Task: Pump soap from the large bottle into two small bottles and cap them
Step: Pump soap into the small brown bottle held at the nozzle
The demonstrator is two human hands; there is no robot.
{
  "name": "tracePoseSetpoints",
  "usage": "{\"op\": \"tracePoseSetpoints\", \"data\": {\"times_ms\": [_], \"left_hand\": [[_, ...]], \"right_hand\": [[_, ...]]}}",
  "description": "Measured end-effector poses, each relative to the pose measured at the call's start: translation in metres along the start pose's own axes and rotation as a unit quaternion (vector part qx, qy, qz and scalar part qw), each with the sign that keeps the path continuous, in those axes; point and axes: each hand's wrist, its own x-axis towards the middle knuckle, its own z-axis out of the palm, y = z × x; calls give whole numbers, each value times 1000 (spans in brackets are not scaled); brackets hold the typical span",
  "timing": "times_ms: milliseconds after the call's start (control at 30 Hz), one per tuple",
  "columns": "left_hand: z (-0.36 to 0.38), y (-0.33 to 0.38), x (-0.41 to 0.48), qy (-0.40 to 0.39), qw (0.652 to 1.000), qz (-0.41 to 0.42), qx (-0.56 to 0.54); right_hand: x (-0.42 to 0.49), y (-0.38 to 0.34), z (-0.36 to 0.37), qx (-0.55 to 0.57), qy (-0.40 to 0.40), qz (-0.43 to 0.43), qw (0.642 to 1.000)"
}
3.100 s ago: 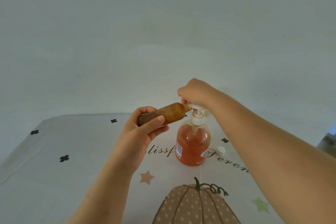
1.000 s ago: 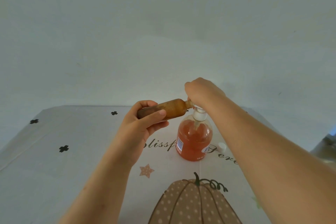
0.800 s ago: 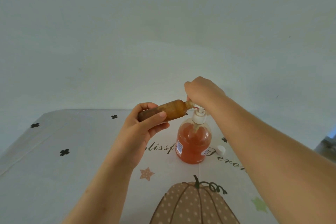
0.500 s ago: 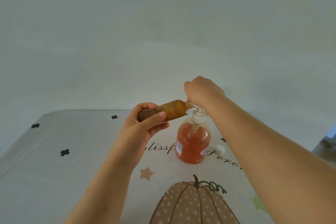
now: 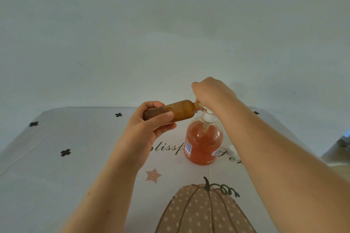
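Small bottle [image 5: 170, 112], looking light and slick (soapy plastic), is lying tilted, left hand [image 5: 147, 132] fingers [image 5: 162, 115] gripping its middle; right hand [image 5: 212, 92] is seemingly clenching the pump head [image 5: 208, 116].

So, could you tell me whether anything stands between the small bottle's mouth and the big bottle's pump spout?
Nothing visible does. The left hand holds the small bottle tilted, its neck right up against the pump of the large bottle. The right hand covers the pump's top, so the exact joint is hidden.
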Motion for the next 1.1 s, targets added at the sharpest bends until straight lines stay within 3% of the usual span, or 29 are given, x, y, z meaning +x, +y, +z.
{"op": "tracePoseSetpoints", "data": {"times_ms": [600, 1100], "left_hand": [[12, 7, -13, 1, 999, 36, 5], [8, 4, -8, 3, 1000, 11, -14]], "right_hand": [[-11, -6, -12, 52, 23, -7, 998], [-5, -4, -10, -2, 14, -4, 1000]]}}
